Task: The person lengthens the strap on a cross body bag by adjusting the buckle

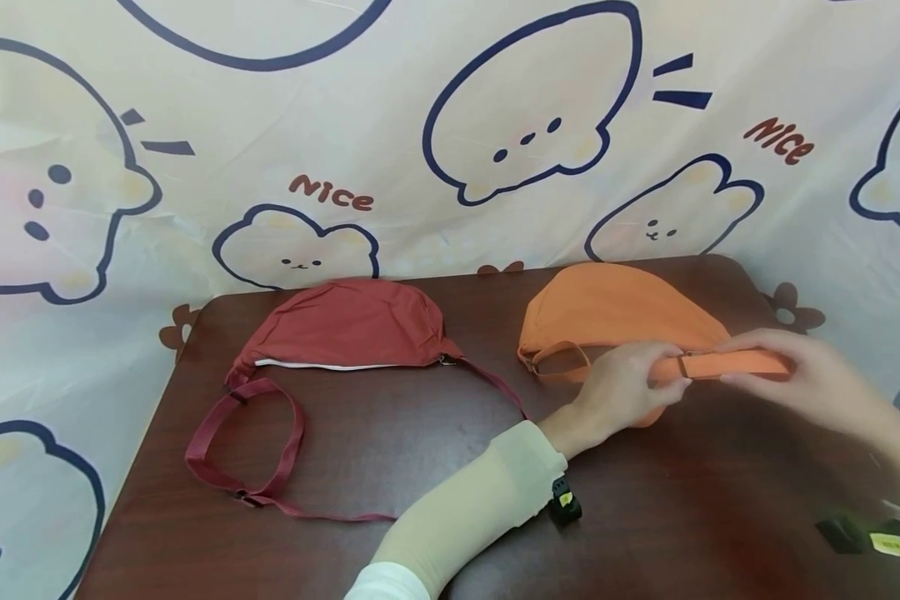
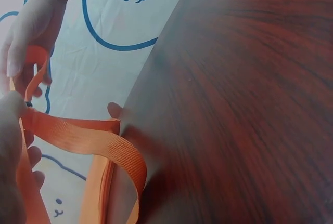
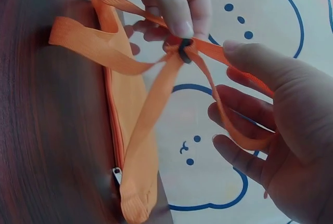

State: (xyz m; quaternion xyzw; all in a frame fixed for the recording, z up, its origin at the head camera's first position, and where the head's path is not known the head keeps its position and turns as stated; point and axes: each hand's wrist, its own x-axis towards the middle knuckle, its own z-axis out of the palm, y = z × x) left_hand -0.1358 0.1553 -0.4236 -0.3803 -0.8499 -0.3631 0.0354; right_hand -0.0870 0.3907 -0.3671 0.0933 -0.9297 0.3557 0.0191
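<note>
An orange waist bag (image 1: 615, 304) lies at the back right of the dark wooden table. My left hand (image 1: 626, 383) pinches its orange strap (image 3: 148, 115) by the small dark slider buckle (image 3: 184, 51). On the other side of the buckle, my right hand (image 1: 813, 377) holds a loop of that strap, with one band between thumb and forefinger and another hanging across the fingers in the right wrist view. A second strap loop (image 2: 122, 154) curves down beside the bag in the left wrist view. The bag's zipper pull (image 3: 117, 175) shows in the right wrist view.
A red waist bag (image 1: 352, 325) lies to the left on the table (image 1: 360, 433). Its dark red strap (image 1: 294, 450) forms a loop in front of it and runs under my left forearm. A cartoon-printed cloth (image 1: 390, 133) hangs behind the table.
</note>
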